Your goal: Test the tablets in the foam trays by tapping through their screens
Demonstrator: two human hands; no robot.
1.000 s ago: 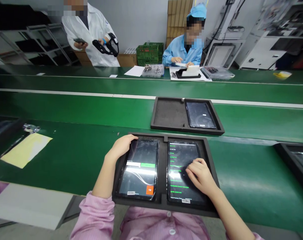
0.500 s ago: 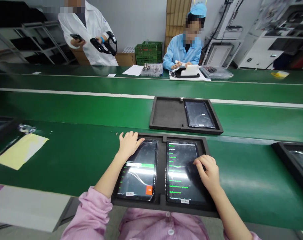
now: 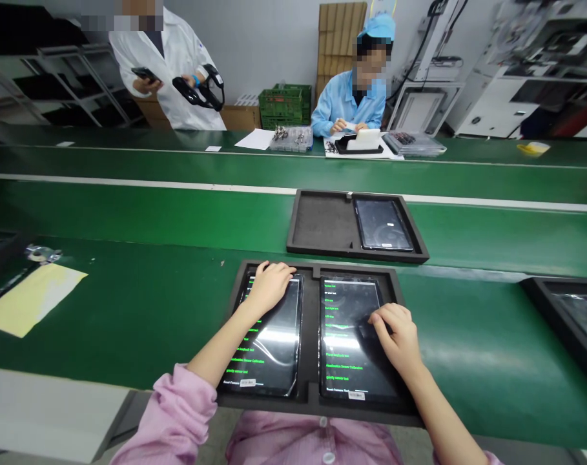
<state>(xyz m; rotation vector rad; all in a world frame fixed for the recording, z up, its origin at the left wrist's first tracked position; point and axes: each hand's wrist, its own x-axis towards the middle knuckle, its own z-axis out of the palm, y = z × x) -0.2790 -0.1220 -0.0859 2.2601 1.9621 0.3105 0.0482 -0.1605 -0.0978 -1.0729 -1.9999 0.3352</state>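
Note:
Two tablets with lit screens lie side by side in a black foam tray (image 3: 314,361) in front of me. My left hand (image 3: 271,289) is open over the upper part of the left tablet (image 3: 274,352), fingers reaching toward its top edge; whether they touch the glass I cannot tell. Green test lines show on that screen, partly covered by my hand and forearm. My right hand (image 3: 396,330) is loosely curled, thumb apart from the fingers, at the right side of the right tablet (image 3: 349,323). It holds nothing. A similar green list fills that screen.
Beyond sits another black tray (image 3: 322,223) with one dark tablet (image 3: 384,223) in its right half. A third tray (image 3: 545,303) is at the right edge. Yellow paper (image 3: 34,298) lies left. Two people are across the green bench (image 3: 143,213), one seated, one standing with a phone.
My left hand has moved right, over the left tablet's top. That screen's green-white bar and red Fail button have given way to a green list. My right hand stays nearly in place.

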